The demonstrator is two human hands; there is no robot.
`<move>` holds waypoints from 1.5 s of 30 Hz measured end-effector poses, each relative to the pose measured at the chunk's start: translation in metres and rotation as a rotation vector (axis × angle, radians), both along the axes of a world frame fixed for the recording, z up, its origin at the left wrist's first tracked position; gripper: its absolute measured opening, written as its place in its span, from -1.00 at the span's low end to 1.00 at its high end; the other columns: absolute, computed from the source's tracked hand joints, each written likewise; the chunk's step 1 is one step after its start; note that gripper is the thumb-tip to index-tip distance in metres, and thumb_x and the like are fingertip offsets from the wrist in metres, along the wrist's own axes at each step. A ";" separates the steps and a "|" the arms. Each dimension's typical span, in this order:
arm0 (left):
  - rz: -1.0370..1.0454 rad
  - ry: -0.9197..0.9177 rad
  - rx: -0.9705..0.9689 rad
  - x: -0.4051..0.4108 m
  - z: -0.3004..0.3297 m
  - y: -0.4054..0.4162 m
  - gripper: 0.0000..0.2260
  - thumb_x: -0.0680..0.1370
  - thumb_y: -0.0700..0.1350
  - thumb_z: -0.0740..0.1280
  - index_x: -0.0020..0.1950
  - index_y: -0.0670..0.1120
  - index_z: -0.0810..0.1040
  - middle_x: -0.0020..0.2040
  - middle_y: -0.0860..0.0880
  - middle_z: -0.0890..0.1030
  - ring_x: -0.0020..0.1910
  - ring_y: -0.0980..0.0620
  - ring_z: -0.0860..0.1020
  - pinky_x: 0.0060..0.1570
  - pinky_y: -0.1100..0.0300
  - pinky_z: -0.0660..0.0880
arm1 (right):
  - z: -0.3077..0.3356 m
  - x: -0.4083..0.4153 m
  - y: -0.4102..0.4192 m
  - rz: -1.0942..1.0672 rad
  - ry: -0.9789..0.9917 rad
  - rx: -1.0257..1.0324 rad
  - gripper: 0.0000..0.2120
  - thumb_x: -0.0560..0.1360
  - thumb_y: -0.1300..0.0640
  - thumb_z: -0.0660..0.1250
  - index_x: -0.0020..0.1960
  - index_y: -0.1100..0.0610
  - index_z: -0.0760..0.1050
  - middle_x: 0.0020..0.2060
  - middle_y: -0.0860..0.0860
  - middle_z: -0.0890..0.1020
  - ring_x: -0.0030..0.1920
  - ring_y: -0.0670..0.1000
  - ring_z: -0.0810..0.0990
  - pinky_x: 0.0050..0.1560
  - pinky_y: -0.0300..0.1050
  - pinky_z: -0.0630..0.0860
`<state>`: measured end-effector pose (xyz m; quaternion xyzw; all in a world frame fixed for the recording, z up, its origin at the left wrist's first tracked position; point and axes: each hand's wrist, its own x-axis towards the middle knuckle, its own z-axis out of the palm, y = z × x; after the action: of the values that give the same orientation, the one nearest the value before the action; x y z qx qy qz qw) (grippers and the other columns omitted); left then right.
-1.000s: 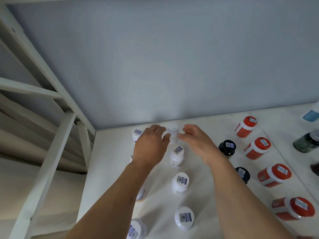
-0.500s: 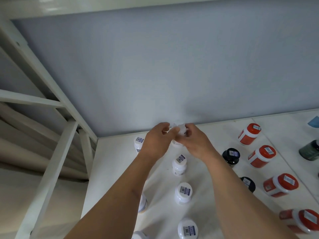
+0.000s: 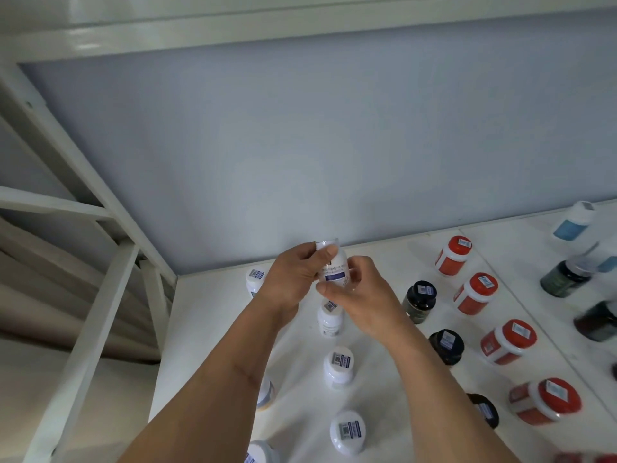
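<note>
A small white bottle (image 3: 334,270) is held up in the air by both hands. It is above the back-left part of the white shelf (image 3: 213,329), close to the grey back wall (image 3: 334,145). The shelf is not touched by it. It is tipped a bit, w/ its cap end up and away. A purple patch is seen on its label.

The L hand (image 3: 292,279) is wrapped round the bottle's left side & top. Its fingers are curled and kept close together, and its thumb is pressed on the upper part, near the cap. The R hand (image 3: 365,302) is wrapped round the lower part from the right. Its thumb is laid across the front, under the label. Its other fingers are curled behind the bottle, so how they lie can't be told in full.

Just under the hands, a row of white-capped bottles is stood on the shelf: a near-back one (image 3: 330,320), a middle one (image 3: 339,364) & a front one (image 3: 347,431), each w/ a barcode sticker on top. One more white bottle (image 3: 255,279) is partly hidden by the L hand.

To the right, black jars (image 3: 419,300) are lined up, then red jars (image 3: 475,292). Far right, a blue bottle (image 3: 572,222) & a dark green bottle (image 3: 564,275) are stood. A white metal frame (image 3: 100,329) is seen at left.
</note>
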<state>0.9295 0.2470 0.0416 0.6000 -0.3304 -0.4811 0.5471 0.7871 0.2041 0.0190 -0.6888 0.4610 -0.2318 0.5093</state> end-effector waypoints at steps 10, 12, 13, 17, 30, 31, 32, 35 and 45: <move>-0.034 0.010 -0.051 0.002 0.003 0.015 -0.76 0.59 -0.10 0.36 0.14 -0.24 0.62 0.08 -0.27 0.67 0.09 -0.20 0.63 0.27 -0.09 0.50 | -0.001 -0.005 0.011 0.045 -0.036 0.019 -0.54 0.41 -0.07 0.51 0.21 -0.07 0.40 0.07 -0.12 0.63 0.01 -0.17 0.64 0.11 -0.09 0.56; -0.070 0.008 -0.063 0.003 0.004 0.017 -0.75 0.60 -0.11 0.34 0.16 -0.26 0.61 0.10 -0.28 0.66 0.15 -0.25 0.61 0.28 -0.08 0.50 | 0.002 -0.008 0.011 0.083 -0.058 0.034 -0.51 0.39 -0.09 0.50 0.26 -0.08 0.44 0.08 -0.12 0.66 0.04 -0.15 0.66 0.20 0.00 0.55; -0.079 0.008 -0.063 0.003 0.004 0.018 -0.75 0.60 -0.11 0.34 0.16 -0.26 0.61 0.11 -0.28 0.66 0.16 -0.27 0.60 0.28 -0.08 0.50 | 0.003 -0.008 0.010 0.083 -0.056 0.022 -0.46 0.33 -0.13 0.49 0.26 -0.08 0.45 0.06 -0.11 0.67 0.04 -0.12 0.67 0.21 0.05 0.56; -0.112 -0.015 -0.061 0.002 0.004 0.020 -0.78 0.59 -0.10 0.36 0.16 -0.20 0.63 0.11 -0.22 0.67 0.18 -0.24 0.59 0.31 -0.11 0.47 | 0.006 -0.005 0.011 0.067 -0.030 0.009 -0.46 0.28 -0.10 0.47 0.23 -0.07 0.46 0.03 -0.11 0.67 0.04 -0.09 0.66 0.20 0.10 0.56; 0.267 -1.035 -0.054 -0.022 0.024 0.096 -0.72 0.62 0.13 0.25 0.00 -0.03 0.63 -0.06 0.02 0.64 -0.10 0.03 0.57 -0.11 0.14 0.49 | 0.026 -0.039 0.039 0.157 -0.034 -0.073 -0.55 0.28 -0.07 0.50 0.14 -0.20 0.48 0.02 -0.20 0.66 0.06 -0.14 0.63 0.18 0.04 0.56; 0.312 -1.203 -0.047 -0.024 0.021 0.107 -0.71 0.61 0.11 0.25 0.07 -0.05 0.65 0.02 0.00 0.66 -0.04 -0.04 0.61 -0.09 0.11 0.54 | 0.029 -0.044 0.046 0.186 -0.029 -0.091 -0.56 0.34 0.00 0.51 0.17 -0.17 0.47 0.02 -0.19 0.65 0.07 -0.14 0.62 0.17 -0.01 0.55; 0.335 -1.362 -0.061 -0.028 0.017 0.119 -0.69 0.59 0.09 0.24 0.05 -0.09 0.66 0.01 -0.04 0.68 -0.06 -0.12 0.63 -0.15 0.07 0.58 | 0.032 -0.048 0.054 0.216 -0.027 -0.106 -0.56 0.38 0.06 0.51 0.19 -0.14 0.46 0.03 -0.19 0.64 0.07 -0.13 0.61 0.14 -0.08 0.53; 0.370 -1.636 -0.070 -0.050 0.013 0.162 -0.68 0.53 0.03 0.21 -0.08 -0.13 0.67 -0.16 -0.07 0.67 -0.22 -0.17 0.63 -0.32 0.08 0.56 | 0.037 -0.060 0.083 0.322 -0.035 -0.132 -0.56 0.40 0.09 0.50 0.19 -0.19 0.43 0.02 -0.23 0.63 0.07 -0.13 0.61 0.04 -0.21 0.50; 0.587 -1.659 0.305 -0.133 -0.006 0.364 -0.83 0.56 -0.04 0.35 0.00 -0.11 0.67 -0.04 -0.05 0.68 -0.09 -0.11 0.64 -0.15 0.06 0.58 | 0.021 -0.078 0.235 0.754 -0.074 -0.107 -0.51 0.35 -0.06 0.56 0.20 -0.24 0.43 0.06 -0.22 0.65 0.11 -0.12 0.61 0.16 -0.06 0.54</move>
<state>0.7962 0.6107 0.0355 0.8819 -0.3853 0.2284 0.1474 0.7088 0.4394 0.0402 -0.8268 0.1437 -0.0766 0.5384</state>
